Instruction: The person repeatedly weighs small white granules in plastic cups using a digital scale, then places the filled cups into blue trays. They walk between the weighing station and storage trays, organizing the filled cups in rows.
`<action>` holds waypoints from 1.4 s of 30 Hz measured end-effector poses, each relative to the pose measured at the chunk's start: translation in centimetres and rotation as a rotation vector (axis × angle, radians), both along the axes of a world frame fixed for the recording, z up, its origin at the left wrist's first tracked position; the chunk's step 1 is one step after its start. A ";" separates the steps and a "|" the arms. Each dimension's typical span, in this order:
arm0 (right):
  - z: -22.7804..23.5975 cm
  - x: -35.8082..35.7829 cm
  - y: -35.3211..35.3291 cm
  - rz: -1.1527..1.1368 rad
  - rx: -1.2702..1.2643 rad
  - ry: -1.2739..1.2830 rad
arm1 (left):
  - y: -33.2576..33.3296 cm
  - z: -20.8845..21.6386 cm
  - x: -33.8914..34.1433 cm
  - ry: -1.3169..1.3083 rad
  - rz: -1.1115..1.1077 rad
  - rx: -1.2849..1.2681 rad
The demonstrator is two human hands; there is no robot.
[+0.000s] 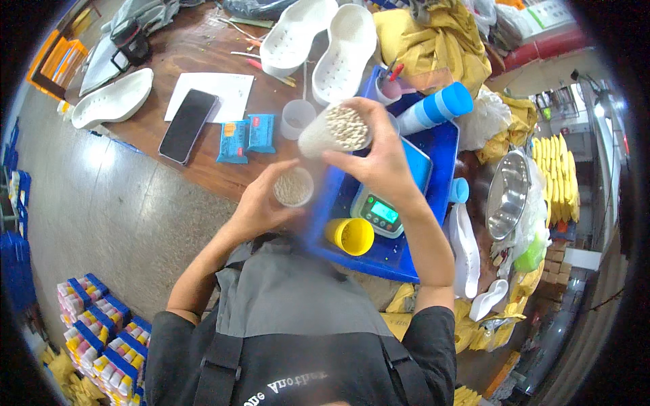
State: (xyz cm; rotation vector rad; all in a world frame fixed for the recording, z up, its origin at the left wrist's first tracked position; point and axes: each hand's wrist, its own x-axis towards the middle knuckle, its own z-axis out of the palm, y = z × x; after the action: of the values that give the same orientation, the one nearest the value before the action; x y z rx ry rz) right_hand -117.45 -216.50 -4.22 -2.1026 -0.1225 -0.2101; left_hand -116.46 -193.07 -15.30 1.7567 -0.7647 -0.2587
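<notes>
My left hand (252, 208) is closed around a small cup (293, 188) filled with fine beige grains. Higher up, my right hand (384, 162) grips a clear plastic cup (313, 141), which leans so that the whitish pellets (347, 128) show at its mouth. Beneath my right forearm lies a digital scale (369, 215) with a lit green display, partly covered by the arm. It rests in a blue tray (443, 159). A yellow cup (351, 236) with some contents stands by the scale. Just beyond my hands is an empty-looking translucent cup (298, 116).
Stacked blue and white cups (437, 108) lie across the tray's far side. On the wooden table are a phone (189, 126), paper (230, 88), blue packets (233, 142) and white perforated scoops (345, 54). A metal bowl (508, 194) sits at right, near yellow bags (433, 40).
</notes>
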 end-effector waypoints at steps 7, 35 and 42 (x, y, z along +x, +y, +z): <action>-4.5 1.9 3.5 0.138 -0.272 0.052 | 3.9 0.5 -2.5 0.006 0.166 0.073; -3.5 -14.7 -3.8 0.026 0.083 0.313 | -2.1 8.1 -0.9 0.552 -0.312 -0.389; 3.9 -13.9 -6.2 -0.325 -0.503 -0.365 | -7.4 9.6 -0.1 0.237 -0.471 -0.179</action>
State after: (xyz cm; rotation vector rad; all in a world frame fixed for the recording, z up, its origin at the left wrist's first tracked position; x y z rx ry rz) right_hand -131.38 -222.66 -0.34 -2.5568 -0.0509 -0.8324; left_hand -116.60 -200.50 -5.66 1.3318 -0.9869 -0.6812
